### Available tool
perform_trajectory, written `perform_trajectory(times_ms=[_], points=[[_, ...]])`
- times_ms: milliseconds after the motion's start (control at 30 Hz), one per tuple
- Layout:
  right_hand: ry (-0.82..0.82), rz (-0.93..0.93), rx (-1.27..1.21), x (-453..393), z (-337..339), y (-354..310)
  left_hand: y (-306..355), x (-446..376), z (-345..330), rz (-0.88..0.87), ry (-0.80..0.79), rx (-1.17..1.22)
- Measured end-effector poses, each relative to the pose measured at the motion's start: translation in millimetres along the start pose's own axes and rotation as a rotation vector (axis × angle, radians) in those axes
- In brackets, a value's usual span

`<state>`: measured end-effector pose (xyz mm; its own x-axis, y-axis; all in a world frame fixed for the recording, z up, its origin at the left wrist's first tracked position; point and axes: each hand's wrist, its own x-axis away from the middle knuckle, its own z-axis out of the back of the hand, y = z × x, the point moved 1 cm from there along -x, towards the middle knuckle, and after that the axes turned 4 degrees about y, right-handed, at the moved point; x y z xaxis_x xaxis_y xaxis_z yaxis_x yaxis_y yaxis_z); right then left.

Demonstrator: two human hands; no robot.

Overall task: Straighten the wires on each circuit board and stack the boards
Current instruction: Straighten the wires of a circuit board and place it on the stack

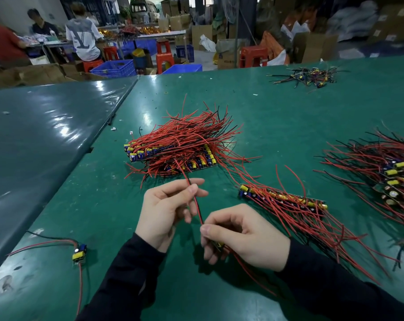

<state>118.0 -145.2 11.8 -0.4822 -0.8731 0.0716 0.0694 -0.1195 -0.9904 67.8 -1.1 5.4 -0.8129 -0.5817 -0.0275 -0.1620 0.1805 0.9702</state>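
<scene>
**Currently: one board in hand, wire pair drawn taut between both hands**

Centrally over the green worktop (277, 107), the right hand (240, 235) holds a small circuit board (219, 245), fingers and thumb curled round it; only a yellow part of the board shows beneath the fingers. A red-and-black wire pair (197, 208) runs up from that board to the left hand (167, 208), which pinches it between thumb and fingers. The pair continues past the left fingertips toward the stack behind. More red wires trail from the held board toward the near edge of the worktop.

Behind the hands lies a stack of boards (170, 156), its red wires fanned up and to the right. To the right of the hands lies a row of boards (282, 200), wires spreading toward the near right. A further heap of boards (390, 179) sits at the right edge, partly cut off by the frame. A single board (79, 252) with red and black wires lies apart at the near left. A small loose pile (309, 77) rests at the far right of the worktop.

Beyond the worktop: seated people (83, 38), blue crates (114, 68), red stools (165, 59), cardboard boxes (316, 45).
</scene>
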Motion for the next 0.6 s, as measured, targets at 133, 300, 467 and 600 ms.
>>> perform_trajectory(times_ms=[133, 300, 467, 600], points=[[-0.035, -0.014, -0.018, 1.6, 0.2, -2.9, 1.2, -3.1, 4.2, -0.01, 0.03, 0.047], [-0.051, -0.008, -0.028, 2.7, -3.7, -2.9, -0.7, -0.7, 3.2, -0.056, 0.04, -0.01], [-0.114, -0.014, -0.089, 4.1, -2.6, -5.2, 4.2, -4.9, 7.0, -0.011, 0.035, 0.147], [-0.14, 0.002, -0.117, 4.0, -3.3, -5.2, 6.1, -5.6, 9.5, -0.014, 0.064, 0.182]])
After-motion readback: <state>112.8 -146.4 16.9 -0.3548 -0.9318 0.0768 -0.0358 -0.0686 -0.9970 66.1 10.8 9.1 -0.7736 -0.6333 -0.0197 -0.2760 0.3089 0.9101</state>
